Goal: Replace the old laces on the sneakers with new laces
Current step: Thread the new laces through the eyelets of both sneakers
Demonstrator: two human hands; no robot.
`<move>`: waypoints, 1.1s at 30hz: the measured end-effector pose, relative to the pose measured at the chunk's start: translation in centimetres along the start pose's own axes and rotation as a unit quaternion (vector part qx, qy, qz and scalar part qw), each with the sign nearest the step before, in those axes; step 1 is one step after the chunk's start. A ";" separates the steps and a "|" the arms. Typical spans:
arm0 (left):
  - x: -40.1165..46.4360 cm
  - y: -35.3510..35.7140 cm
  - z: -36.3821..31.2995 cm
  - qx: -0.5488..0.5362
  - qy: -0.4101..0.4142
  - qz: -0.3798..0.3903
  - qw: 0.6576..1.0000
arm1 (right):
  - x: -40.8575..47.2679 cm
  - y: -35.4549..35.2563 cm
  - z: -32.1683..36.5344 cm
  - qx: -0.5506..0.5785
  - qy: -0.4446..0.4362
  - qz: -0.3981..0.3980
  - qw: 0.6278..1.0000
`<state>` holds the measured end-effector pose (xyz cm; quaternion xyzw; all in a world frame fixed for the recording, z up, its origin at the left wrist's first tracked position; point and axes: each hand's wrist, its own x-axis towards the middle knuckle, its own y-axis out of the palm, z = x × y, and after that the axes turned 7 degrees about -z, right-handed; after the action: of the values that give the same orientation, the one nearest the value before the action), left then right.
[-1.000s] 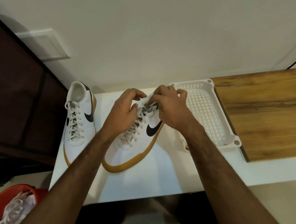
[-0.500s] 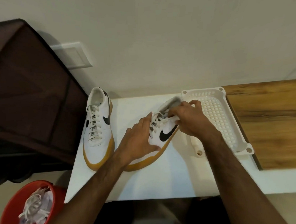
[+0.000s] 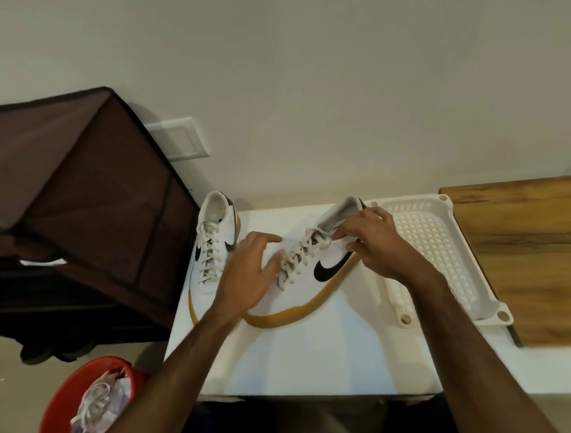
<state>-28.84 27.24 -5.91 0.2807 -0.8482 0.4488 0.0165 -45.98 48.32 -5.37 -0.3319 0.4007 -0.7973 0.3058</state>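
red bucket (image 3: 60, 403) at lower left on the floor holds a tangle of white laces (image 3: 94, 403); a laced sneaker (image 3: 213, 250) lies at the counter's (image 3: 318, 357) left edge. left hand (image 3: 247, 278) rests on the second sneaker's (image 3: 314, 281) toe side, fingers straight and spread (nothing gripped). right hand (image 3: 378, 244) pinches lace ends at that sneaker's collar, fingers curled, just beside the white perforated tray (image 3: 473, 292).

Your open room is the bare white table (image 3: 318, 357) at 6 o'clock; the second sneaker (image 3: 213, 250) blocks 9 o'clock, the white tray (image 3: 445, 261) blocks 3 o'clock.
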 end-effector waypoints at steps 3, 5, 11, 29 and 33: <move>1.7 -0.7 2.6 0.202 -0.010 -0.081 0.976 | 0.7 0.9 0.4 0.036 -0.015 0.023 0.999; 3.1 -1.2 3.7 0.288 -0.065 -0.078 0.952 | 1.1 2.0 0.6 0.050 -0.041 0.033 0.997; 6.3 -2.2 6.0 0.362 -0.123 -0.028 0.924 | 1.5 5.2 0.9 0.007 -0.049 0.021 0.999; 4.0 -0.7 -1.2 0.236 0.027 -0.056 0.970 | -0.1 -1.5 5.3 -0.129 -0.028 0.135 0.982; -0.9 1.7 -6.1 0.201 0.164 0.014 0.966 | 6.9 -3.0 5.9 -0.120 -0.044 0.088 0.988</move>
<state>-30.26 33.11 -3.79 0.1889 -0.7303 0.6500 0.0918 -46.15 42.04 1.82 -0.3643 0.5077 -0.6978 0.3500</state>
